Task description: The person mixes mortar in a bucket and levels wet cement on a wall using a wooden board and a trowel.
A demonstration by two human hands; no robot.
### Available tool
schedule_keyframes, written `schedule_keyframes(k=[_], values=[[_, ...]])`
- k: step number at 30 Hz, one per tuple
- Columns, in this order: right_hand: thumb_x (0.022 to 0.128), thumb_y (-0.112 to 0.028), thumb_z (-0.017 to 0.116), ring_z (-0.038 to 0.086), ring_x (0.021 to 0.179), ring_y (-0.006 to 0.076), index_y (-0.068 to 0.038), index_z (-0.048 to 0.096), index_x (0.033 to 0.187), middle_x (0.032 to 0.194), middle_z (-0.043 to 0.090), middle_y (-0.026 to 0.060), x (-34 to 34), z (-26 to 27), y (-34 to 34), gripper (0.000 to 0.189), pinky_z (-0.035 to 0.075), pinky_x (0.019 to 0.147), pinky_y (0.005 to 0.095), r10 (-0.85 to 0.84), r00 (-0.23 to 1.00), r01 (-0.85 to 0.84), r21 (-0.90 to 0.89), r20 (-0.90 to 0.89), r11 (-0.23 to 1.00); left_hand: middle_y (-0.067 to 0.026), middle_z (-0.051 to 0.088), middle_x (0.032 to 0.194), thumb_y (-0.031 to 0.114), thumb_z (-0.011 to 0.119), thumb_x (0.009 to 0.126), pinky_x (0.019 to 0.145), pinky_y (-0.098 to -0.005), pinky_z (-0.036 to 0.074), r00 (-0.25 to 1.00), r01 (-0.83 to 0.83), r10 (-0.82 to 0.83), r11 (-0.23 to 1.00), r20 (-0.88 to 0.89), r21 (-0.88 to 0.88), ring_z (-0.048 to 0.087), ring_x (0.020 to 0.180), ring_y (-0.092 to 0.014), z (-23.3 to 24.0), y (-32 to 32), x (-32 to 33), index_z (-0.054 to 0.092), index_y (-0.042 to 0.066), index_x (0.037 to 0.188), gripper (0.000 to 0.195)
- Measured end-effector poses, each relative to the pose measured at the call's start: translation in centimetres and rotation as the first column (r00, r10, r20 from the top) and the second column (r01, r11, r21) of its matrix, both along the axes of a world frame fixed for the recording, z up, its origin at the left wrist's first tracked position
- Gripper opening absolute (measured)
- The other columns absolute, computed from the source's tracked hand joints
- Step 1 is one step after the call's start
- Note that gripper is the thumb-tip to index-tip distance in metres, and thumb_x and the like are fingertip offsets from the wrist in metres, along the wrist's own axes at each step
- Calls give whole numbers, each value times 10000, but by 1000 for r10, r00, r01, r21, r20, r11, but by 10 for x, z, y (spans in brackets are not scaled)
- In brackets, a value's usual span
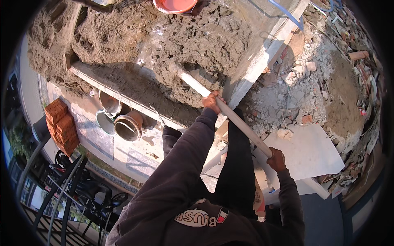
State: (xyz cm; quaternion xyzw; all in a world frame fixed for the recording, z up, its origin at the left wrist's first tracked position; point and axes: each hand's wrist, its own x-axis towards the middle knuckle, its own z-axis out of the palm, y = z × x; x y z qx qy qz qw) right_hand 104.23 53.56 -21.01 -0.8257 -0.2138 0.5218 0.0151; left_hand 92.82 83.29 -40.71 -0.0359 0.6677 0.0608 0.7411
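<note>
My left hand (212, 101) is wrapped around the middle of a long wooden handle (241, 121). Near its rear end, my right hand (277, 159) grips the same handle. The handle slants up and left into a heap of wet mortar (215, 40). Its tool head sits low in the mix, mostly hidden, so its exact kind is unclear. Wooden boards (107, 90) edge the mixing bed on the near side. A pile of sand (107, 40) adjoins the mortar on the left.
An orange bucket (175, 5) stands beyond the mortar. Several buckets (127, 126) sit outside the boards, with stacked red bricks (61, 127) farther left. Rubble (295, 83) and a white sheet (307, 153) lie on the right. A blue hose (286, 13) crosses the upper right edge. A motorcycle (92, 187) is at lower left.
</note>
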Motion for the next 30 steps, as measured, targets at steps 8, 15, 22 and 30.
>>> schedule_keyframes(k=[8,15,22,30], values=[[645,-74,599,597,780,372,-73,615,904,790,618,200,-4,11,26,259,460,676,434,-14,999,17,69,-47,997,-71,481,661,50,635,720,552,-432,472,998,-61,61,986,-1,155,492,542,-240,63,33,-8,520,37,788,134],[617,-121,613,571,716,406,-44,521,886,702,571,216,0,15,160,296,438,629,446,16,990,41,390,-141,920,-33,445,617,108,608,784,526,-373,449,996,-52,6,827,84,559,469,526,-175,128,205,7,514,53,787,108],[555,-123,645,565,658,313,7,480,900,696,546,176,-14,40,186,403,435,618,389,-223,839,342,162,-497,925,-34,445,588,115,628,784,433,-320,445,981,190,-184,843,-62,503,456,458,-151,59,223,43,462,61,776,174],[550,-136,672,574,709,320,7,474,881,761,566,184,-52,91,109,411,436,651,389,-343,830,369,-28,-441,929,-64,465,633,101,619,772,412,-379,457,976,215,-214,961,-27,172,475,470,-185,29,78,27,534,32,840,129]])
